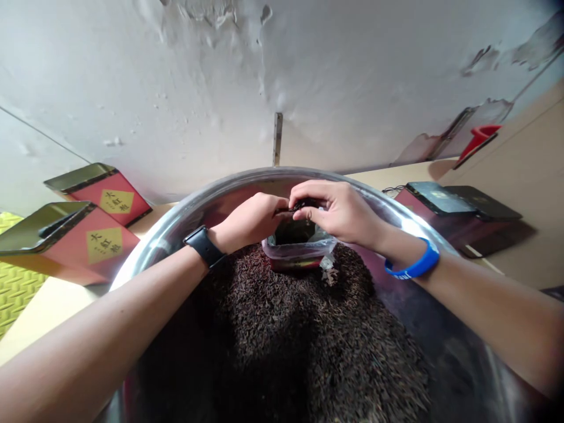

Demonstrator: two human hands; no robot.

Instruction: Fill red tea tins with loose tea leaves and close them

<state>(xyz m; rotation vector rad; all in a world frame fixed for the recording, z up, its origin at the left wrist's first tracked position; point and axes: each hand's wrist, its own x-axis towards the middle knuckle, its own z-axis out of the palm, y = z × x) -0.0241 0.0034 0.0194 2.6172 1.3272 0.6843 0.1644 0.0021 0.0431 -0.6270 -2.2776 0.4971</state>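
Observation:
Both hands meet above a small red tin (pixel 295 262) lined with a clear plastic bag (pixel 282 249). My right hand (pixel 341 208) is closed round a dark clump of tea leaves (pixel 304 204), pinched between thumb and fingers. Knuckles up, my left hand (pixel 253 216) is closed too, its fingertips against the clump; what they grip is mostly hidden. The tin stands in a heap of dark loose tea (pixel 282 329), its inside dim. A crumpled bit of the bag hangs over its right front corner. All of this is inside a large shiny metal basin (pixel 150 252).
Two open red tins with yellow labels, a near tin (pixel 70 247) and a far tin (pixel 106 197), stand left of the basin. Dark-lidded boxes (pixel 440 200) sit at right. A grey peeling wall (pixel 198 88) rises behind. A red object (pixel 478 144) is at far right.

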